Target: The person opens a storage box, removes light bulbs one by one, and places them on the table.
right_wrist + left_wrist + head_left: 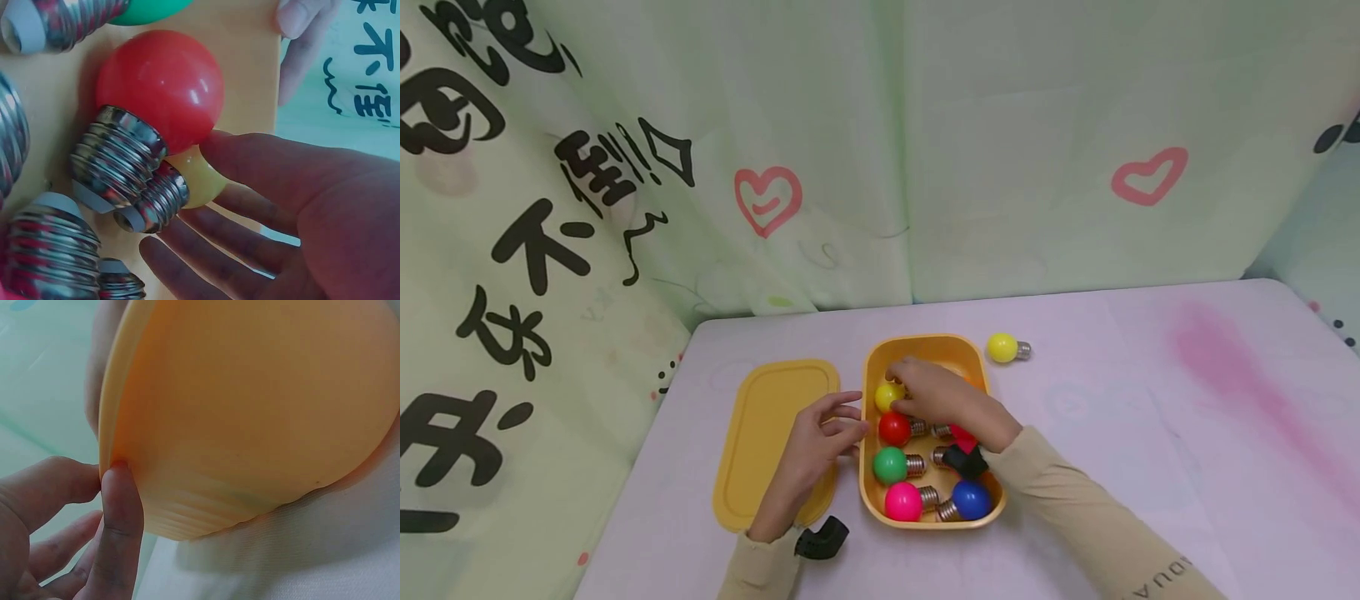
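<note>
My right hand [936, 396] reaches into the far left part of an orange plastic container [925, 526], thumb and fingers around a yellow light bulb [889, 397]. In the right wrist view that yellow bulb [199, 181] is partly hidden behind a red bulb [164, 90], beside my thumb. My left hand [823, 429] pinches the container's left rim; the left wrist view shows its fingertips on the container wall [250, 412]. Nearer rows hold a green bulb [890, 465], a pink bulb [903, 502] and a blue bulb [972, 500]. My right wrist partly covers another red bulb [962, 438].
A yellow lid [775, 442] lies flat left of the container, under my left forearm. Another yellow bulb [1002, 348] lies on the table beyond the container's far right corner. A patterned curtain [1000, 167] hangs behind the table [1120, 450].
</note>
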Tool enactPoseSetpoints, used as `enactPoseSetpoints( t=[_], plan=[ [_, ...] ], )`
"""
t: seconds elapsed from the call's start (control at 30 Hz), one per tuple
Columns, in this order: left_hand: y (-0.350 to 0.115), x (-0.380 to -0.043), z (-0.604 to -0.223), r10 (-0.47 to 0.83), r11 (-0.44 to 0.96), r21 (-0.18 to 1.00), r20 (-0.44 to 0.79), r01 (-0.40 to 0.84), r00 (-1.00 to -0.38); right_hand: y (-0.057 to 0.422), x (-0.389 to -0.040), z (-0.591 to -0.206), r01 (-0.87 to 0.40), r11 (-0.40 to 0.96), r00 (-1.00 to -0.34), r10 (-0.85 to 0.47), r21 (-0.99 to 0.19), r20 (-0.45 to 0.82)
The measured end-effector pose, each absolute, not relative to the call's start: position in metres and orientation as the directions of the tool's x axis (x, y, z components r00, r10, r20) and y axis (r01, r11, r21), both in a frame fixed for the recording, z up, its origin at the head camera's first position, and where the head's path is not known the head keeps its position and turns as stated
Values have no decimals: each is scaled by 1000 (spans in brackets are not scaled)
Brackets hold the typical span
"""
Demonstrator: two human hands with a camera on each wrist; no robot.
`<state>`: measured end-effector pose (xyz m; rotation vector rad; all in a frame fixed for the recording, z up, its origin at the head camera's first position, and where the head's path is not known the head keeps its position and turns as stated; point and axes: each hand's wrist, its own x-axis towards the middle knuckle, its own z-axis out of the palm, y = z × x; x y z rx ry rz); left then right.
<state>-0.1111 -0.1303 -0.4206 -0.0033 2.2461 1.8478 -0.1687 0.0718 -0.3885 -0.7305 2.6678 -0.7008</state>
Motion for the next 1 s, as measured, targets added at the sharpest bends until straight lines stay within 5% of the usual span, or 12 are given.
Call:
enactPoseSetpoints(
  t=[1.0],
  plan=[
    [-130, -111, -421, 137, 213, 966, -179, -148, -974, 79, -165, -384, -398, 717, -839, -537, -572, -89]
  ],
)
